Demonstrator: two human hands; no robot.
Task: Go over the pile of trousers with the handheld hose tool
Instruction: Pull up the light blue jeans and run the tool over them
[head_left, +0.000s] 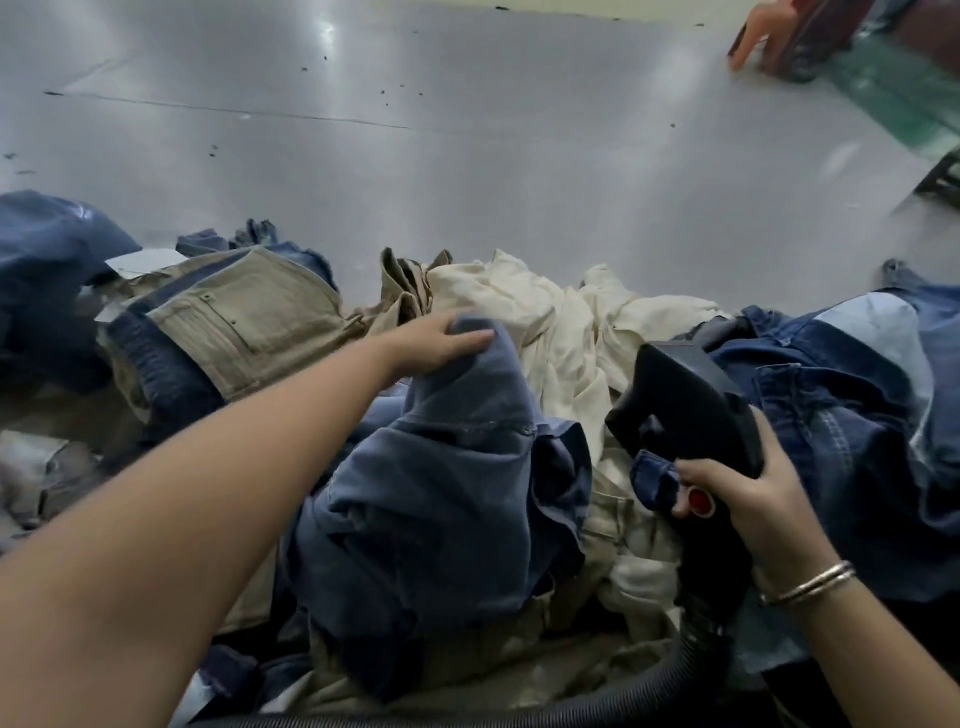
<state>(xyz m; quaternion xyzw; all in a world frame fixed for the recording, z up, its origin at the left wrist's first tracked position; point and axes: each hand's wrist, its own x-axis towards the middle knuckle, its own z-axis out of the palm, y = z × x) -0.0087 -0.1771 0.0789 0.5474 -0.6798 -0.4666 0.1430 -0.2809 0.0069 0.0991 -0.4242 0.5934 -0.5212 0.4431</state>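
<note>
The pile of trousers (467, 415) lies heaped along the near edge of a grey worktop (415, 156), a jumble of blue denim, khaki and cream cloth. The left hand (441, 343) reaches forward over the heap, its fingers (467, 340) curled over the top fold of a slate-blue pair of trousers (441, 493) that stands bunched up in the middle. Just to its left a khaki pair (244, 322) lies flat with a back pocket facing up (2 small rivets show on it). Behind the blue fold sits a rumpled cream garment (545, 317).

The right hand (748, 499), with thin bangles (810, 584) at the wrist, grips the handle of the black handheld hose tool (685, 405); a red button (700, 501) shows by the thumb. The tool's head points away over the cream cloth, beside dark blue jeans (841, 415) on the right. A ribbed black hose (571, 701) runs from the handle down across the bottom of the view.

At the far right corner of the worktop another person's hand (753, 41) rests, blurred.
</note>
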